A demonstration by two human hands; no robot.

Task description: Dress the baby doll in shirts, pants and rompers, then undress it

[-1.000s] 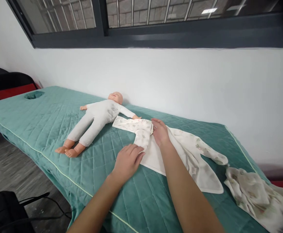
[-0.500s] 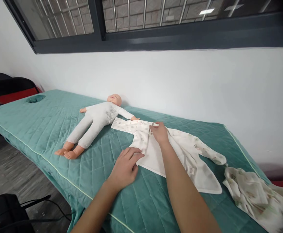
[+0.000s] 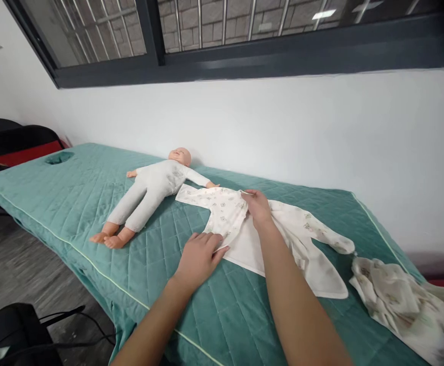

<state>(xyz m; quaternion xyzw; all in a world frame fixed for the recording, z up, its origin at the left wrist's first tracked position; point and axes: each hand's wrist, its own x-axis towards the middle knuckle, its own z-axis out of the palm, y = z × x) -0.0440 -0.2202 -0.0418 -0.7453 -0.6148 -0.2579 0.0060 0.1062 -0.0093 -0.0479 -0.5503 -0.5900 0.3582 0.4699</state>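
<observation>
A white printed baby shirt (image 3: 225, 211) lies spread on the green quilted bed cover, its front opened out and its sleeves stretched to both sides. My right hand (image 3: 258, 207) pinches the edge of its left front panel near the neckline. Lower down, my left hand (image 3: 202, 256) pinches the bottom corner of that same panel between thumb and fingers. Left of the shirt, a baby doll (image 3: 157, 183) in a white bodysuit lies on its back, one hand touching or just beside the shirt's left sleeve.
A crumpled heap of printed white cloth (image 3: 405, 305) rests at the right end of the green bed (image 3: 73, 203). Behind the bed stand a white wall and a barred window. Folding chairs (image 3: 24, 145) are at the far left, and a black object with cables (image 3: 14, 335) is at lower left.
The shirt's left front panel has been drawn rightward and spread flatter, showing more of its print. My right hand has moved slightly right; my left has closed on the lower corner.
</observation>
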